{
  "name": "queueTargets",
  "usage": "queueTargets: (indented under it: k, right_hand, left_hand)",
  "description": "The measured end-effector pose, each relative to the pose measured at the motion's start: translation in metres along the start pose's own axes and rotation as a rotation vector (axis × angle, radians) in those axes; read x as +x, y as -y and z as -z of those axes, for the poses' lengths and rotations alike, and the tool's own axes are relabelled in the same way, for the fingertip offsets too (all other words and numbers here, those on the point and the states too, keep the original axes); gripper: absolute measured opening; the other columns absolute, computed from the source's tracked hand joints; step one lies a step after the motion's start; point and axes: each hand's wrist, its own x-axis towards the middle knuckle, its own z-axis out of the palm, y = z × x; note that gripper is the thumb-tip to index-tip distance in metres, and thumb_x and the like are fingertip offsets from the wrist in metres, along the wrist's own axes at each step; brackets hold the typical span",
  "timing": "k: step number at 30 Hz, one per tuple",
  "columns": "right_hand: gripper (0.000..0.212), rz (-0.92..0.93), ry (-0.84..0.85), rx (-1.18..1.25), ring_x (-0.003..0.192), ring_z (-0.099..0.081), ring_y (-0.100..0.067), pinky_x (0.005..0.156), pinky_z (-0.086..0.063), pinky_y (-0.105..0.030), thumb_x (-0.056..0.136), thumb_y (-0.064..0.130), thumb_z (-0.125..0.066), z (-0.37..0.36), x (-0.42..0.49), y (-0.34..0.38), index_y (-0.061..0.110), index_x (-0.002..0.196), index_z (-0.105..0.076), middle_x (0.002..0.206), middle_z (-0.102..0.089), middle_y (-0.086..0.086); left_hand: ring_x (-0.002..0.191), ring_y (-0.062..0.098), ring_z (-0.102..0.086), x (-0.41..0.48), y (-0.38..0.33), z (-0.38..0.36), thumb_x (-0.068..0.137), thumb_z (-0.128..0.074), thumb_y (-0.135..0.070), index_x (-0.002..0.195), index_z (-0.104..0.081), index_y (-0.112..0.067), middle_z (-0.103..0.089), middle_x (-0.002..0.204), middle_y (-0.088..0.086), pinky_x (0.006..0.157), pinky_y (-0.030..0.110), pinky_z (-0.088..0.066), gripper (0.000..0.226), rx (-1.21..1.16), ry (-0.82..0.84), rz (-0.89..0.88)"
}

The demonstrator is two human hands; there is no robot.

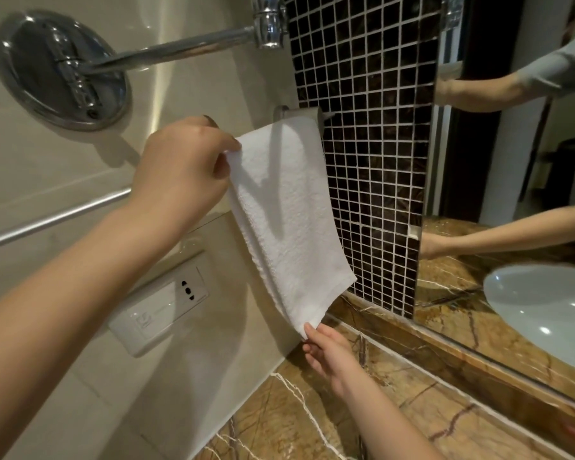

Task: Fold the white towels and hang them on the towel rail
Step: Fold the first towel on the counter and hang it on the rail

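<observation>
Two bare forearms (80,277); a pale grey sleeve (565,68) in reflection.

The towel (289,207) covers most of the rail (304,111). I can't tell whether the right hand (326,351) pinches its corner or only touches it. The basin (541,307) runs off the right edge. The socket's (160,307) print is too small to read.

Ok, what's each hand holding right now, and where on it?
Both hold the white towel draped over the towel rail: the left hand pinches its upper left edge near the rail, the right hand pinches its bottom corner.
</observation>
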Motion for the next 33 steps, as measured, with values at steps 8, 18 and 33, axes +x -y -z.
queueTargets:
  k: [8, 18, 33]
  right_hand:
    - [0.039, -0.006, -0.044, -0.028, 0.071, -0.062, -0.010, 0.061, -0.053, -0.019, 0.084, 0.019, -0.073, 0.003, -0.002, 0.007, 0.007, 0.119, -0.061, 0.083, -0.068, -0.002]
    - [0.018, 0.070, -0.308, -0.749, 0.049, -0.057, -0.015, 0.045, -0.044, -0.024, 0.088, 0.017, -0.066, -0.020, -0.056, 0.063, 0.000, 0.093, -0.071, 0.070, -0.065, -0.009]
    - [0.055, 0.918, -0.726, -1.797, 0.113, -0.054, -0.029, 0.089, -0.045, -0.044, 0.093, 0.055, -0.039, -0.147, -0.244, 0.213, 0.017, 0.133, -0.047, 0.124, -0.057, -0.008]
  left_hand:
    - [0.085, 0.040, -0.062, 0.003, -0.001, 0.000, 0.076, -0.054, 0.005, 0.104, -0.073, -0.009, -0.067, 0.093, 0.017, 0.069, 0.040, -0.047, 0.037, -0.007, 0.020, 0.016]
    - [0.085, 0.038, -0.060, -0.002, 0.000, 0.031, 0.075, -0.053, -0.009, 0.099, -0.073, -0.005, -0.064, 0.091, 0.016, 0.066, 0.045, -0.052, 0.031, -0.074, 0.204, 0.033]
    - [0.118, 0.027, -0.050, -0.019, -0.001, 0.136, 0.081, -0.026, -0.064, 0.132, -0.049, -0.026, -0.055, 0.124, 0.003, 0.087, 0.039, -0.046, 0.068, -0.103, 0.445, 0.138]
